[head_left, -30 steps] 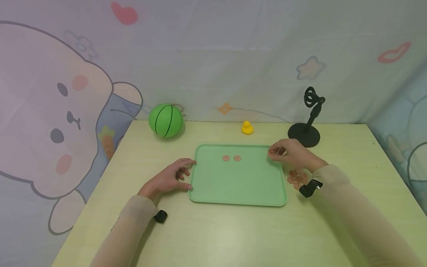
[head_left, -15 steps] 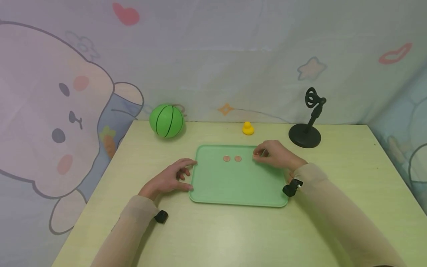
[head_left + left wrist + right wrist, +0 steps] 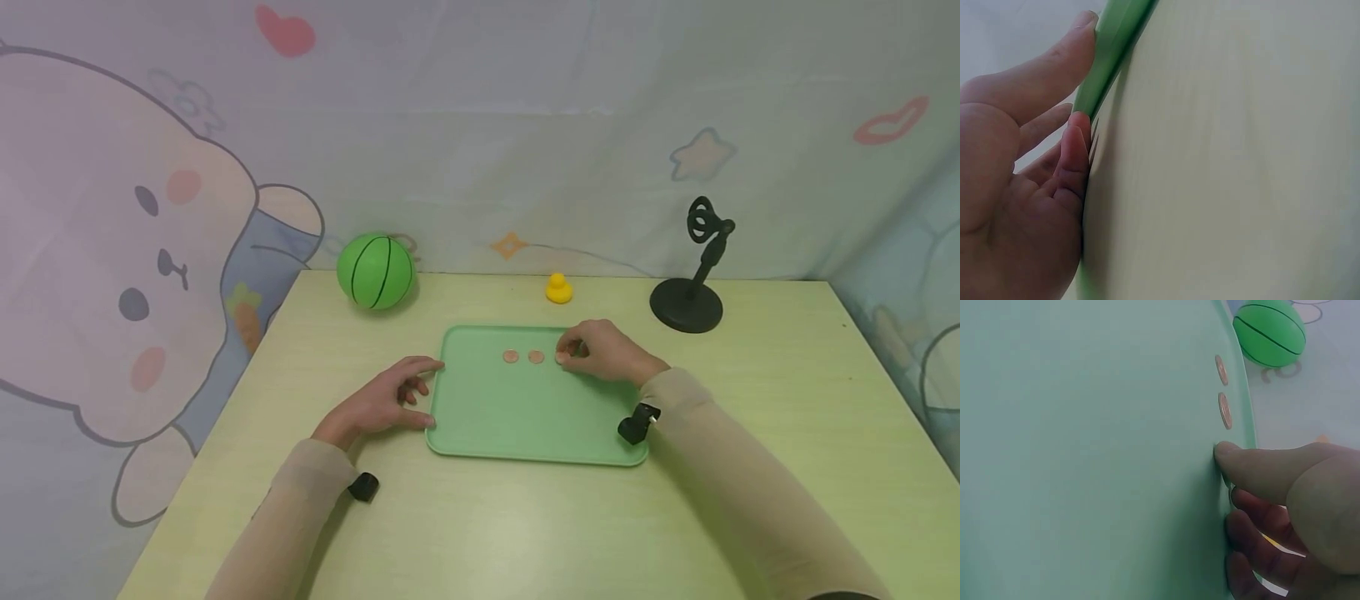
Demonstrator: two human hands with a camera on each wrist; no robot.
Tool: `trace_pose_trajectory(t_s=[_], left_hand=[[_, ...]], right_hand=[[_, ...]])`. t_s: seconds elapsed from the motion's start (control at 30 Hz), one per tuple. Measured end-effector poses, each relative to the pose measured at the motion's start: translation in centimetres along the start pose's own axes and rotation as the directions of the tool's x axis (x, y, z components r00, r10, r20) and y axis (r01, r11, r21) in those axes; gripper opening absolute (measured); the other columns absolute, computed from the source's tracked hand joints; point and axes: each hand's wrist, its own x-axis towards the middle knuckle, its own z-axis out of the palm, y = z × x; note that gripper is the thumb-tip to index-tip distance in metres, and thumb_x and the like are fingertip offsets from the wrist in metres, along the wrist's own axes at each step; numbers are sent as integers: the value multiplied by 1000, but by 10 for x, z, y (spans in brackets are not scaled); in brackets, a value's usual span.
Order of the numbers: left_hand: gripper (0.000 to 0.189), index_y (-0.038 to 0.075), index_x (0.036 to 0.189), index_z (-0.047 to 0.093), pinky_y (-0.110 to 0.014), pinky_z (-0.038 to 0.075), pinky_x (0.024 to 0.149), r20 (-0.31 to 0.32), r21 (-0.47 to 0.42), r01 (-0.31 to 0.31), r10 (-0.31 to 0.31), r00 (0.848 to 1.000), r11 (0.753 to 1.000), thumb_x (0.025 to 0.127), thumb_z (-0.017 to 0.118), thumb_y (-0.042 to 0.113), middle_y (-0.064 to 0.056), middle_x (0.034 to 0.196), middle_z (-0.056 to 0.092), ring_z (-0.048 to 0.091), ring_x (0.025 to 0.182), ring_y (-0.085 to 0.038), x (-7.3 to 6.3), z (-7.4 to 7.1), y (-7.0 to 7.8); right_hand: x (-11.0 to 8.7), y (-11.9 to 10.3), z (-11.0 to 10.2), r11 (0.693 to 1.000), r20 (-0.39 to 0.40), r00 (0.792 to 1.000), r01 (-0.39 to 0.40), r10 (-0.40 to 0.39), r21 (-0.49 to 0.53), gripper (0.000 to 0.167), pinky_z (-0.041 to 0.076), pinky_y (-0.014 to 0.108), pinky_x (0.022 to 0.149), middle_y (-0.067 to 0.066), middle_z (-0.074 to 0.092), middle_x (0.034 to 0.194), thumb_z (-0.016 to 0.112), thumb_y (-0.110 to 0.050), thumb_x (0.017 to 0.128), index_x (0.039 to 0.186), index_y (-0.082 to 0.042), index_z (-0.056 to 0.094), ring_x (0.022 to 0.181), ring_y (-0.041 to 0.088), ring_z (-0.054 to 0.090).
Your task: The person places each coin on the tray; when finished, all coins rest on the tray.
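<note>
A pale green tray (image 3: 517,421) lies on the table. Two copper coins, a left one (image 3: 511,357) and a right one (image 3: 536,357), lie flat in a row near its far edge. In line with them, my right hand (image 3: 611,354) pinches a third coin (image 3: 561,358) down at the tray's surface; in the right wrist view the thumb covers most of it. My left hand (image 3: 382,396) rests against the tray's left side, thumb and index finger spread apart along the rim, as the green rim (image 3: 1110,50) in the left wrist view also shows.
A green ball (image 3: 376,272) sits at the table's back left, a yellow toy duck (image 3: 558,289) behind the tray, and a black stand (image 3: 686,306) at the back right. My right forearm hides the spot right of the tray where several coins lay earlier.
My right hand has come left from the tray's right rim with a coin and lowered it beside the other two. The left hand has stayed at the tray's left side.
</note>
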Motion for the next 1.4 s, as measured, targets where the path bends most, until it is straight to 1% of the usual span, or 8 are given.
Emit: trace_pose_trajectory(t_s=[0.13,0.3,0.7,0.8,0.9,1.0,1.2,1.4], left_hand=[[87,8,158,46,-31,49,91,0,1,1,-1,1000,1000,84,91,15,-14,154,42,54,108,-25,0,0,0],[87,9,158,46,-31,49,91,1,6,6,-6,1000,1000,84,91,16,-14,154,43,55,107,-25,0,0,0],[87,10,158,45,-34,49,92,5,-1,23,-23,1000,1000,84,91,16,-13,151,45,54,107,-25,1,1,-1],[87,11,159,45,-34,48,92,6,-1,28,-27,1000,1000,84,91,16,-13,150,45,54,107,-25,1,1,-1],[87,11,159,45,-35,48,93,6,-3,30,-30,1000,1000,84,91,16,-13,150,46,54,107,-25,1,1,-1],[87,11,159,45,-37,49,94,8,-7,31,-31,999,999,85,91,16,-13,151,45,54,107,-26,1,1,-1],[88,11,159,45,-36,49,94,6,-7,32,-32,999,999,84,91,16,-13,151,45,55,107,-25,1,1,0],[88,10,159,45,-33,49,93,1,-5,28,-28,1000,1000,84,91,14,-13,154,43,55,108,-24,1,1,1]], right_hand=[[0,2,1,1000,-11,1000,-18,18,-4,16,55,43,86,5,74,100,76,-18,98,109,-6,79,88,20,66],[2,4,4,1000,-22,999,-27,27,-4,13,55,42,84,3,73,97,77,-20,98,105,-9,79,87,19,65],[2,5,3,999,-25,999,-27,26,-30,9,53,40,82,3,72,94,77,-18,98,102,-10,79,84,18,63],[1,4,2,999,-22,999,-37,37,-27,12,54,40,83,3,72,95,77,-20,98,104,-9,78,85,19,64],[-1,3,-1,998,-14,998,-56,56,-18,21,56,43,86,6,72,99,76,-25,99,110,-8,77,89,21,68],[-5,4,-6,997,-8,997,-78,78,-5,29,57,45,88,9,72,104,77,-28,98,117,-6,75,92,23,71],[-19,14,-21,997,-28,997,-71,70,-9,28,56,42,82,10,71,105,77,-16,96,121,-5,73,90,23,68],[-38,25,-34,996,-59,995,-87,87,3,30,57,39,81,8,70,104,77,-14,96,124,-5,73,91,22,68]])
